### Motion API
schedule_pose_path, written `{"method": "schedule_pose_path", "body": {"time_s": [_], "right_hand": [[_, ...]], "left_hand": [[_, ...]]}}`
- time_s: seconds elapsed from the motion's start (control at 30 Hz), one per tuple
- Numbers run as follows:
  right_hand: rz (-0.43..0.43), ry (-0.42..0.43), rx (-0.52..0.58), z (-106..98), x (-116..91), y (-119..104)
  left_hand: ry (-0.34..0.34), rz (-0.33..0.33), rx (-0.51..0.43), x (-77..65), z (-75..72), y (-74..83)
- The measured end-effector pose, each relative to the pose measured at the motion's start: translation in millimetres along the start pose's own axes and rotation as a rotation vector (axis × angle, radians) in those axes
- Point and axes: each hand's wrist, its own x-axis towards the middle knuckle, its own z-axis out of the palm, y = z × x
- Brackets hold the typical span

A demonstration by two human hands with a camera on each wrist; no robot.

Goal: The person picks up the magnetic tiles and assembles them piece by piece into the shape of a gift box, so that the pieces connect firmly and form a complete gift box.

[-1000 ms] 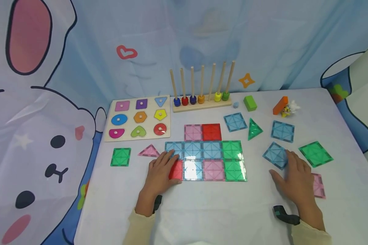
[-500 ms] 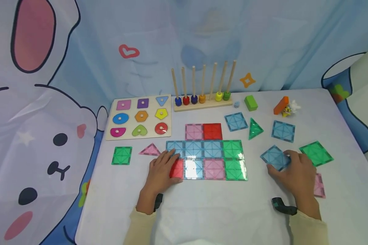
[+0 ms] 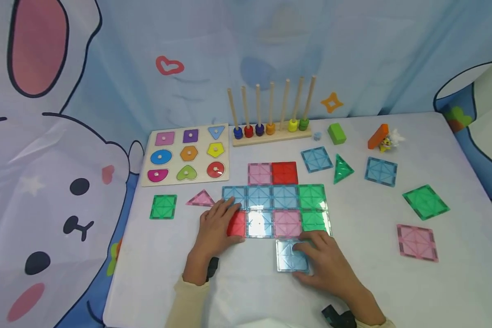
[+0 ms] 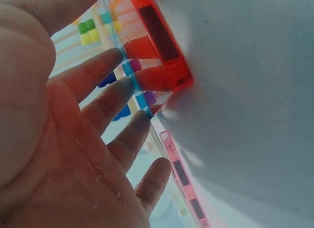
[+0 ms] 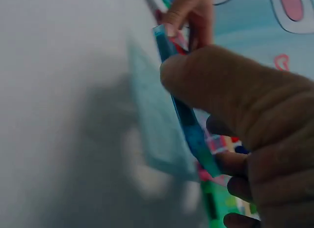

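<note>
My right hand [image 3: 332, 264] pinches a clear blue square magnetic tile [image 3: 288, 256] by its edges, just below the pink tile [image 3: 287, 224] of the joined block of tiles. In the right wrist view the thumb presses on the blue tile's edge [image 5: 186, 122], and a bluish shadow shows on the cloth under it. At the block's left end rests my left hand [image 3: 217, 223], fingers spread over the blue corner tile [image 3: 235, 193] and the red tile [image 3: 236, 223]. Its thumb lies along the red tile's lower edge, and the left wrist view shows the fingers [image 4: 110, 100] loosely extended.
A shape puzzle board [image 3: 180, 177] and a peg stacker [image 3: 272, 140] stand at the back. Loose on the right lie a pink square tile [image 3: 418, 243], a green square tile [image 3: 426, 202], two blue tiles and a green triangle [image 3: 342, 169]. A pink triangle [image 3: 202, 198] is left of the block.
My right hand has taken hold of the blue tile at the right and carried it left to below the block, uncovering the pink tile. My left hand has stayed in place.
</note>
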Motion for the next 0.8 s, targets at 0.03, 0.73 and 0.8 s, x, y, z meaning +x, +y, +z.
{"method": "schedule_pose_path", "body": {"time_s": [0.03,0.73,0.8], "right_hand": [[-0.006,-0.007,-0.014,4,0,-2],[0.292,-0.036,-0.062,6,-26,31],[0.289,-0.02,-0.066,8,-25,33]], "left_hand": [[-0.006,0.003,-0.001,0.2,0.3,0.2],[0.439,-0.385,-0.105,-10.5,-31.6,-70.5],[0.397,-0.523,-0.058,-17.1,-35.8,-92.2]]}}
